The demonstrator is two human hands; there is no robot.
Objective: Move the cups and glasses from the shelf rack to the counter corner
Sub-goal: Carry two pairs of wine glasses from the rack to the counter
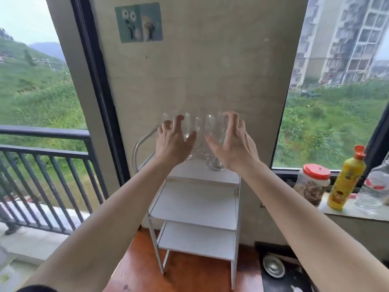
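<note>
Several clear glasses stand close together on the top shelf of a white three-tier rack against the wall. My left hand is spread around the left glass, fingers curled at its far side and thumb near its front. My right hand cups the right stemmed glass in the same way, fingers apart. A third glass shows between the two hands. Neither hand has closed its grip, and both glasses still rest on the shelf. The two lower shelves hold nothing.
On the sill at the right stand a red-lidded jar, a yellow bottle and a clear plastic bottle. A dark balcony railing is at the left. A round metal lid lies on the floor right of the rack.
</note>
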